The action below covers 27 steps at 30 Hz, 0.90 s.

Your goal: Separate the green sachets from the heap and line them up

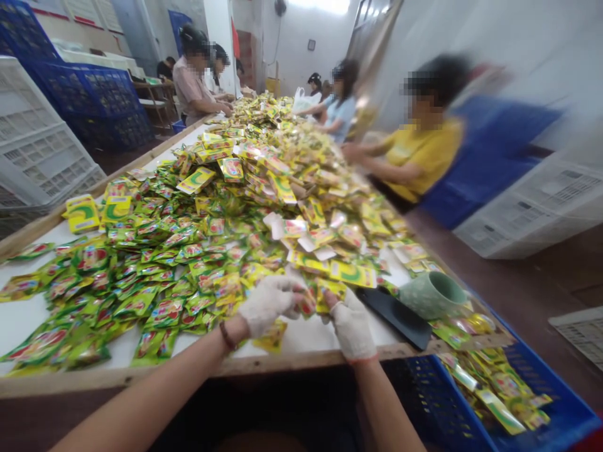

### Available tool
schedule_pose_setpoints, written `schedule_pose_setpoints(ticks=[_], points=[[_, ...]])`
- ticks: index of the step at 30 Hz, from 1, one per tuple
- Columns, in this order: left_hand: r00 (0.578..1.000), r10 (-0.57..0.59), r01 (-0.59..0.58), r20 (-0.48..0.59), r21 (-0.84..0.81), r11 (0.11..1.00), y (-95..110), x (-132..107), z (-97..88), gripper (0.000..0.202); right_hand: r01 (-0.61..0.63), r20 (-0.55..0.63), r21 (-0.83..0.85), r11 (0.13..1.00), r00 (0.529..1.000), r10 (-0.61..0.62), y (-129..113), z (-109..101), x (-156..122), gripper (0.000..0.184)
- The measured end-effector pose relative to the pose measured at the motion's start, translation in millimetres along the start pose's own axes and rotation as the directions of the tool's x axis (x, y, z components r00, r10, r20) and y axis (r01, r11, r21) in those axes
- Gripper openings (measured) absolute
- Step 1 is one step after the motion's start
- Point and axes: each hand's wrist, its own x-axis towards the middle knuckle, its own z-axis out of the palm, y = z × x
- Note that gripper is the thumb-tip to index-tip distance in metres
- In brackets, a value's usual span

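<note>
Our L hand (271, 304), gloved, has thumb & fingers pinched on a small red-and-green packet (308, 304), just above the table (23, 342) near its front edge. Our R hand (352, 326), gloved too, is closed on a yellow pack (328, 294) right beside it, thumb on top. How firm either hold is, we can't tell — too much blur at the fingertips.

Main risk, we'd say: a slip. Wrappers look slick, glove fabric may not bite, so a hurried pinch could drop the packet, prob. back among the loose stuff.

Next: the green packets (162, 311) lie loose all round our L wrist; a careless forearm sweep could drag some over the wooden rim (155, 376). Cartons w/ open flaps (313, 238) sit loosely piled just beyond our hands; nudge the bottom ones & a few could slide onto our fingers.

R side's tight, too. The black slab (393, 317) lies close by our R hand, its near end seemingly over the rim, w/ the blue crate (572, 411) below — an elbow swung out could knock it off, or catch the green mug (433, 295) next to it.
</note>
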Motion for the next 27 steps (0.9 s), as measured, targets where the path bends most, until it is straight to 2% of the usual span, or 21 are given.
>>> schedule_pose_setpoints(ticks=[3, 5, 9, 13, 15, 17, 19, 20, 21, 22, 24, 25, 26, 27], points=[[0.976, 0.001, -0.057, -0.217, -0.250, 0.967, -10.5, -12.2, -0.4, 0.041, 0.063, -0.167, 0.022, 0.998, 0.984, -0.058, -3.0, 5.4, -0.3, 0.039], [0.957, 0.002, -0.110, -0.291, -0.358, 0.927, -17.0, -16.2, 2.7, 0.044, 0.087, -0.159, 0.023, 0.996, 0.984, -0.083, -6.4, 11.9, -4.2, 0.038], [0.954, 0.043, -0.175, -0.297, -0.435, 0.883, -24.1, -20.6, 15.0, 0.042, 0.077, -0.093, 0.051, 0.996, 0.993, -0.072, -5.3, 34.2, -13.2, 0.034], [0.958, 0.084, -0.209, -0.276, -0.461, 0.863, -29.7, -19.0, 24.9, 0.042, 0.088, -0.138, 0.094, 0.992, 0.988, -0.075, 1.2, 52.9, -15.6, 0.034], [0.952, 0.132, -0.245, -0.277, -0.427, 0.870, -34.3, -16.2, 25.4, 0.040, 0.116, -0.165, 0.096, 0.989, 0.981, -0.099, 1.7, 52.8, -14.8, 0.036], [0.950, 0.202, -0.272, -0.239, -0.311, 0.911, -37.3, -12.4, 22.5, 0.033, 0.129, -0.112, 0.098, 0.987, 0.987, -0.118, 1.4, 45.0, -13.0, 0.038], [0.939, 0.297, -0.311, -0.175, -0.059, 0.949, -35.5, -5.9, 17.1, 0.022, 0.095, 0.000, 0.095, 0.991, 0.995, -0.095, 2.4, 32.0, -10.6, 0.037], [0.922, 0.360, -0.345, -0.140, 0.120, 0.931, -32.3, -0.5, 14.0, 0.019, 0.065, 0.031, 0.085, 0.994, 0.997, -0.067, 3.6, 25.0, -9.2, 0.037], [0.894, 0.435, -0.384, -0.107, 0.318, 0.867, -27.8, 6.6, 10.9, 0.017, 0.036, 0.027, 0.072, 0.997, 0.999, -0.038, 5.2, 18.3, -7.9, 0.038], [0.856, 0.514, -0.418, -0.056, 0.509, 0.752, -22.2, 15.6, 8.2, 0.014, 0.018, -0.009, 0.058, 0.998, 1.000, -0.018, 7.0, 12.5, -6.6, 0.037], [0.774, 0.625, -0.448, 0.098, 0.782, 0.433, -10.0, 37.8, 4.0, 0.015, 0.011, -0.114, 0.033, 0.999, 0.994, -0.008, 10.4, 4.5, -4.7, 0.035], [0.749, 0.640, -0.443, 0.171, 0.848, 0.291, -4.0, 49.6, 2.6, 0.022, 0.015, -0.144, 0.024, 1.000, 0.990, -0.012, 11.6, 2.2, -4.0, 0.033], [0.738, 0.636, -0.436, 0.223, 0.878, 0.198, 1.3, 60.8, 1.5, 0.026, 0.020, -0.158, 0.018, 1.000, 0.987, -0.017, 12.6, 0.7, -3.6, 0.033], [0.740, 0.624, -0.433, 0.251, 0.888, 0.157, 5.9, 70.3, 0.6, 0.026, 0.023, -0.159, 0.015, 1.000, 0.987, -0.021, 13.2, -0.2, -3.5, 0.032]])
